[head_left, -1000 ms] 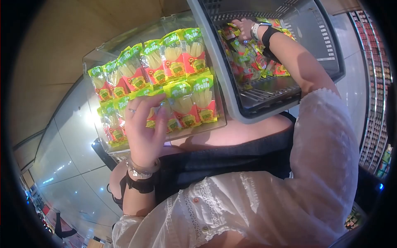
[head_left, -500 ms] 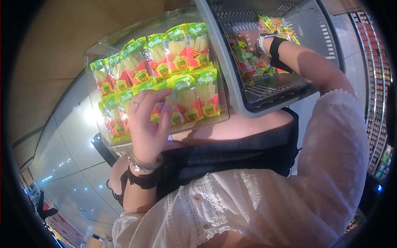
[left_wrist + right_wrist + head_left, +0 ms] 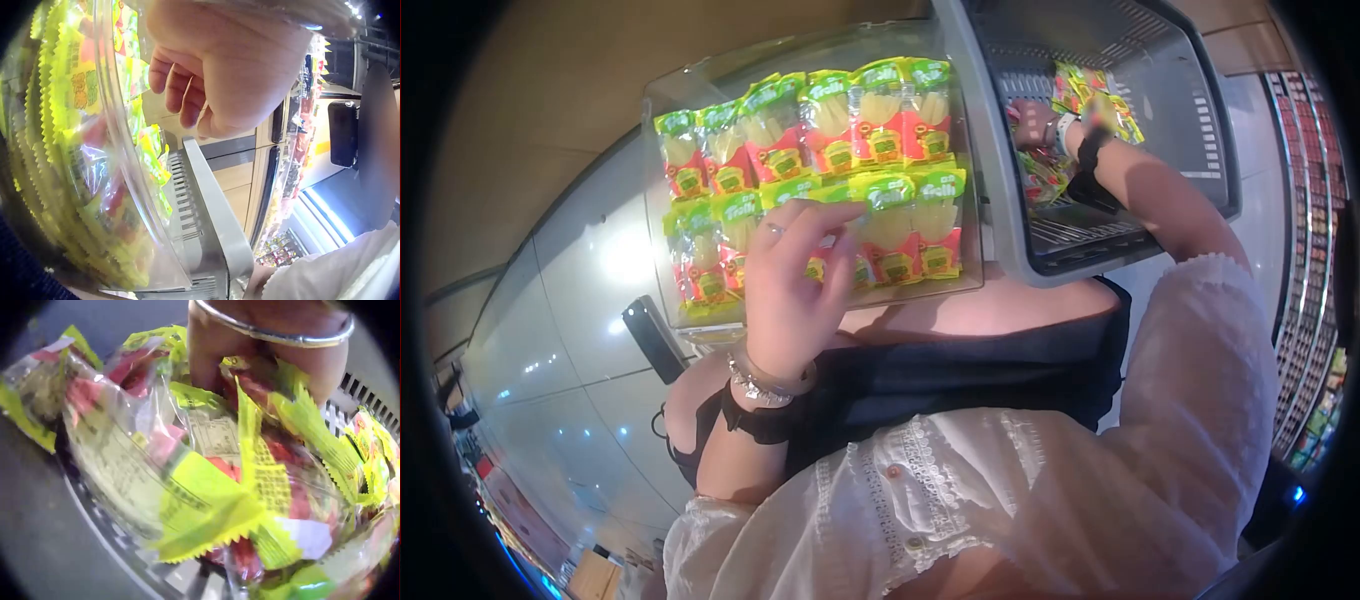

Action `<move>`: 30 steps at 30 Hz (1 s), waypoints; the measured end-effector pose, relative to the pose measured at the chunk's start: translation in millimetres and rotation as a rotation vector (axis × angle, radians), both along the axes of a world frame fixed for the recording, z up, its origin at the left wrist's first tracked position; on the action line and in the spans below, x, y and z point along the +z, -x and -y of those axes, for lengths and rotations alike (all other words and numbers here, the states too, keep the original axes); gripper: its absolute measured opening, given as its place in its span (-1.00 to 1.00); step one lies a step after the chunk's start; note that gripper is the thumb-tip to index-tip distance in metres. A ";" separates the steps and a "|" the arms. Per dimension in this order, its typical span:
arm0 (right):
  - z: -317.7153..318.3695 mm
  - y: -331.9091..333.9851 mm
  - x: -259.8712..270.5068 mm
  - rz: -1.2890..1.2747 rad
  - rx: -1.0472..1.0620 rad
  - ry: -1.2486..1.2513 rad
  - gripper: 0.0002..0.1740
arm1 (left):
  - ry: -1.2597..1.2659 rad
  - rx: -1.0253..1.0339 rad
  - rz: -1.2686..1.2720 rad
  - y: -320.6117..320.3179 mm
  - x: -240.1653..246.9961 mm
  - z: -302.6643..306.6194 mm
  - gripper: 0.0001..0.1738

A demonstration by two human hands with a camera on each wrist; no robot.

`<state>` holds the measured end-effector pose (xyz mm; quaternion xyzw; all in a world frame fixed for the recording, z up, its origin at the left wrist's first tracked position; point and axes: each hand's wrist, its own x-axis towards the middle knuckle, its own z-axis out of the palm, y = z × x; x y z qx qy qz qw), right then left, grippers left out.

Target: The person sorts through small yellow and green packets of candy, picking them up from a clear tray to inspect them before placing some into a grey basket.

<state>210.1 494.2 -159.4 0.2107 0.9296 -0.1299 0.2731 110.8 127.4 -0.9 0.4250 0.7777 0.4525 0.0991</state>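
Observation:
My left hand (image 3: 795, 285) hovers over the near row of a clear plastic box (image 3: 978, 215). Its fingers are loosely bent with nothing between them. Two rows of green, yellow and red candy packets (image 3: 880, 125) stand inside that box. In the left wrist view, more packets (image 3: 75, 81) show through the clear wall. My right hand (image 3: 1035, 125) is down inside a grey basket (image 3: 992, 140), among loose candy packets (image 3: 1045, 175). From the right wrist, crumpled packets (image 3: 206, 494) bunch between the thumb and fingers of the right hand (image 3: 269, 322); its fingertips are hidden.
The basket stands right beside the box, its raised grey rim between them. More loose packets (image 3: 1100, 95) lie toward the basket's far side. Box and basket are close to the person's lap (image 3: 960, 370). Shelves of goods (image 3: 1310, 200) line the right, past a tiled floor (image 3: 580, 330).
Inside the basket my right hand has drawn back toward the near side, and the packets around it have shifted. The left hand keeps its pose over the box. The head view has shifted.

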 end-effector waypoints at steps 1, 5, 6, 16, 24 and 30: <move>-8.9 2.5 -6.4 0.107 0.016 -0.005 -0.38 | -0.016 -0.007 0.015 0.4 -0.4 0.1 -0.77; -62.7 -18.8 -96.3 0.022 0.393 0.019 -0.50 | -0.056 0.010 0.051 -1.6 0.0 0.2 -0.76; -33.6 -13.0 -51.9 0.031 0.686 -0.125 -0.66 | -0.054 0.025 0.050 -1.2 0.0 0.9 -0.76; -1.1 15.9 21.9 0.414 0.174 0.079 -0.69 | -0.082 0.002 0.047 1.4 0.1 4.4 -0.77; 0.2 14.7 -4.8 0.094 0.164 0.101 -0.68 | -0.118 -0.002 0.026 0.9 1.6 8.2 -0.78; -34.3 -1.0 -7.1 -0.148 0.133 0.123 -0.67 | -0.176 0.002 0.067 -0.6 -0.7 10.9 -0.79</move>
